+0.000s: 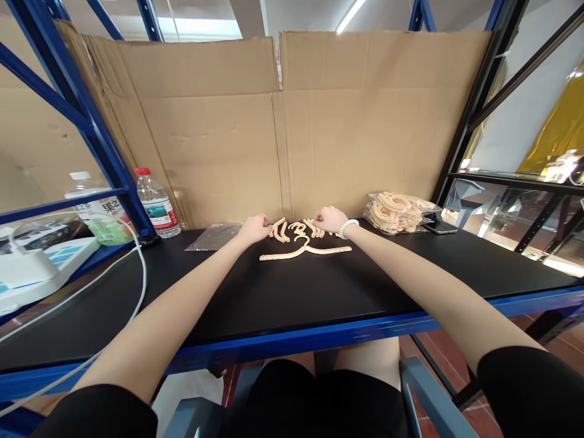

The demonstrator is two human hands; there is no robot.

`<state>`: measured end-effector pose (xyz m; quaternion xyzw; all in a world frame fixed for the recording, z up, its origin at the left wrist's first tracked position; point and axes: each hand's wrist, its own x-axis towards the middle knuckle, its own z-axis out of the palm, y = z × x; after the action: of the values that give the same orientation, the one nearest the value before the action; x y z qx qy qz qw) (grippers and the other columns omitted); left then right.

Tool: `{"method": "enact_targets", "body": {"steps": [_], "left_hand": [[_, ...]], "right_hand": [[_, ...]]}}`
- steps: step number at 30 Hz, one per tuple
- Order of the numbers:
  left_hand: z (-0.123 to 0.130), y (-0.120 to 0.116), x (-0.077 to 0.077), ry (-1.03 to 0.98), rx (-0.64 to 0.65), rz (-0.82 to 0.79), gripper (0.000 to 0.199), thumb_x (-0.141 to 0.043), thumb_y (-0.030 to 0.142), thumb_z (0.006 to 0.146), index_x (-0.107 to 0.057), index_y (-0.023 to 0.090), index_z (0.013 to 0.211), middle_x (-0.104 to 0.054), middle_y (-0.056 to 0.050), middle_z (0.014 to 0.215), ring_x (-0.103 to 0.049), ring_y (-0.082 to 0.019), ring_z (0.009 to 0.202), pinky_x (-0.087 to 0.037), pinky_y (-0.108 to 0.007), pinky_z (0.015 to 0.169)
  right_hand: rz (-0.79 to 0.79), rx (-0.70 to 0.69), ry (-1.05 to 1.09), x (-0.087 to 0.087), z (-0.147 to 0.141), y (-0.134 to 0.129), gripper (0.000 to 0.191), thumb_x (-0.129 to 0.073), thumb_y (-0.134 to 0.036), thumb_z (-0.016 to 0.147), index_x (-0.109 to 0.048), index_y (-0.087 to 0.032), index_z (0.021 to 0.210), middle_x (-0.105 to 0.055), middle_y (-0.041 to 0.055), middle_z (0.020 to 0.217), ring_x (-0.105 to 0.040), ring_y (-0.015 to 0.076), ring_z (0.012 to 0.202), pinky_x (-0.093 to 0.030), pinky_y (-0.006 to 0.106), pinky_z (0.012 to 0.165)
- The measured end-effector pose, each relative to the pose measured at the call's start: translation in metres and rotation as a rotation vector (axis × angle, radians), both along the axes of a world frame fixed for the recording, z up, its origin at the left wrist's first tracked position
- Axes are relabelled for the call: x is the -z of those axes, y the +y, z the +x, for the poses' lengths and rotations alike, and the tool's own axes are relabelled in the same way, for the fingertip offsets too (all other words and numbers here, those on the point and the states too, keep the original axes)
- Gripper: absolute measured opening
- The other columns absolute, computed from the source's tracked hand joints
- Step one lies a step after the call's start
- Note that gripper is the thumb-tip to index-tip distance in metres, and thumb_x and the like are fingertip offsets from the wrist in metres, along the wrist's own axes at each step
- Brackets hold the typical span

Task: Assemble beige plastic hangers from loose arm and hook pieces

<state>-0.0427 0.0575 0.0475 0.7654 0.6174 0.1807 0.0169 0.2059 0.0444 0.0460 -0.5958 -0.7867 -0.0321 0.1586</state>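
Flat, pale wooden pieces lie in a roughly mirrored pattern on the black tabletop. Nearest to me is a long piece shaped like a hanger, with a hook in its middle. Behind it are a small curled piece, curved strips on the left and more strips on the right. My left hand is closed in a pinch at the left strips' outer edge. My right hand, with a white beaded bracelet, bends its closed fingers down at the right strips. Whatever either hand's fingertips hold is too small to make out.
A clear bag of wooden pieces lies at the right beside a dark phone. Left are a flat plastic bag, a water bottle and a white cable. A cardboard wall stands behind.
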Motion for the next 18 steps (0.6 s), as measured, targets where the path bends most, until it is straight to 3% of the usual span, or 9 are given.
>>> {"method": "enact_targets", "body": {"steps": [3, 9, 18], "left_hand": [[0.009, 0.015, 0.002, 0.013, -0.042, -0.014, 0.045, -0.058, 0.028, 0.079, -0.053, 0.013, 0.121, -0.063, -0.016, 0.121, -0.059, -0.03, 0.113, -0.046, -0.033, 0.09], [0.016, 0.036, 0.011, 0.017, -0.123, -0.08, 0.052, -0.067, 0.022, 0.066, -0.056, 0.015, 0.116, -0.067, -0.016, 0.111, -0.064, -0.029, 0.104, -0.05, -0.029, 0.079], [0.018, 0.049, 0.007, -0.108, -0.165, -0.107, 0.033, -0.07, 0.015, 0.059, -0.067, 0.016, 0.092, -0.071, -0.014, 0.096, -0.065, -0.031, 0.1, -0.051, -0.033, 0.081]], "right_hand": [[-0.041, 0.043, -0.025, -0.008, -0.017, 0.014, 0.027, -0.056, -0.036, 0.082, -0.072, -0.014, 0.086, -0.072, 0.0143, 0.092, -0.067, 0.0263, 0.089, -0.048, 0.029, 0.071], [-0.113, 0.059, -0.028, -0.008, -0.052, 0.033, 0.043, -0.063, -0.044, 0.076, -0.07, -0.012, 0.103, -0.07, 0.0192, 0.104, -0.066, 0.0312, 0.099, -0.052, 0.034, 0.075], [-0.151, 0.137, 0.071, 0.0, -0.081, 0.04, 0.046, -0.069, -0.026, 0.072, -0.065, -0.009, 0.115, -0.069, 0.0215, 0.105, -0.067, 0.0298, 0.099, -0.054, 0.033, 0.077]]}}
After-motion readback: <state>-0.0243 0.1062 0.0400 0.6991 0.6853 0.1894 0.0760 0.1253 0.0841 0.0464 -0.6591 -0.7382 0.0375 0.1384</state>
